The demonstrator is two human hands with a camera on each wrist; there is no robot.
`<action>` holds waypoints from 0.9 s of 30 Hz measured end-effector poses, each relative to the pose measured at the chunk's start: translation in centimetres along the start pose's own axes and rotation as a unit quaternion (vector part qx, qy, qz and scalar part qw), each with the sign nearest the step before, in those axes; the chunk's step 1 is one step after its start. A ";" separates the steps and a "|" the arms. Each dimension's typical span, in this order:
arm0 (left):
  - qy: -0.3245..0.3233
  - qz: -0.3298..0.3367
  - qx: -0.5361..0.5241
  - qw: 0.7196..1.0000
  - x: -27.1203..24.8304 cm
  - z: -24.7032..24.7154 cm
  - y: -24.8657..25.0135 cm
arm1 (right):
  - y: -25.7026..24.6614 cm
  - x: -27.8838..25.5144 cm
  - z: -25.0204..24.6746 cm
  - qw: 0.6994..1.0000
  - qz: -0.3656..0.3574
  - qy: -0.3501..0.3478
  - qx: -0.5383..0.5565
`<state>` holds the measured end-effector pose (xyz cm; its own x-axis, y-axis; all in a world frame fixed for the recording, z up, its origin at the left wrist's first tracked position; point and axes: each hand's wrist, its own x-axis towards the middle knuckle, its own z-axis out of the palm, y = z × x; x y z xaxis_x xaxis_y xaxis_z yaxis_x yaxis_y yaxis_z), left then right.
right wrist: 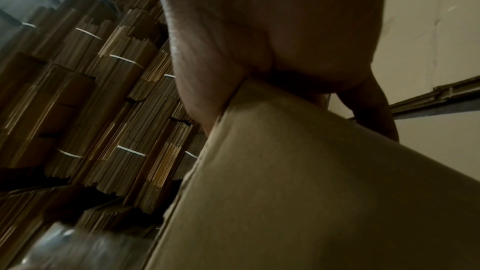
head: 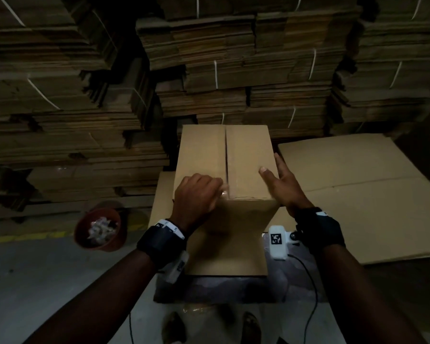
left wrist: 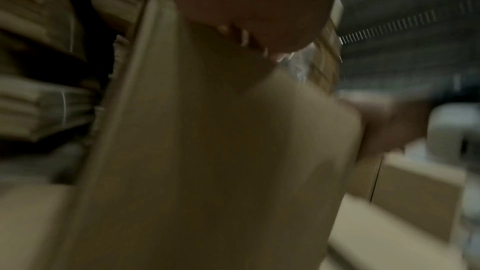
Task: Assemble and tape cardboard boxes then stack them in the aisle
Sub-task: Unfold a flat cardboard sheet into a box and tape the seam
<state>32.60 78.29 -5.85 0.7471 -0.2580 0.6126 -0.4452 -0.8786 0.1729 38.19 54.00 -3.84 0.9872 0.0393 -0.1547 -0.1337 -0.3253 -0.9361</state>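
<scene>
Taping box (head: 224, 170) at frame centre | flaps folded shut, clear tape (head: 225, 192) only at near seam end | left hand (head: 196, 194) curled on tape | right hand (head: 283, 184) flat, steadying edge | stacking pending

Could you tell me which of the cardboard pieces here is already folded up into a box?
The upright box under both hands; the sheet to its right lies flat, and the bundles behind are strapped flat.

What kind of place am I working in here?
Most likely a warehouse or packing store. Strapped bundles of flat cardboard are stacked high behind the box, flat sheets lie beside it, and the concrete floor carries a yellow line.
</scene>
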 end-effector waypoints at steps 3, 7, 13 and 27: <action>-0.062 -0.140 -0.087 0.984 2.4 -1.7 1.0 | 0.1 0.1 0.0 1.000 0.001 -0.001 -0.006; -0.148 -0.274 -0.326 0.893 5.2 -2.7 0.7 | -0.2 0.0 0.0 1.000 -0.001 -0.003 0.003; -0.202 -0.246 -0.336 0.887 7.3 -1.3 -0.8 | -0.4 -0.3 0.0 1.000 -0.005 -0.005 0.024; -0.187 -0.179 -0.021 0.966 12.4 0.9 -2.5 | -0.5 -0.4 0.0 0.999 -0.041 0.002 0.029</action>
<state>43.44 76.94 0.63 0.9793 -0.0745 0.1880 -0.1391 -0.9229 0.3589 37.86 54.17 -3.28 0.9953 0.0602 -0.0761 -0.0575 -0.2652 -0.9625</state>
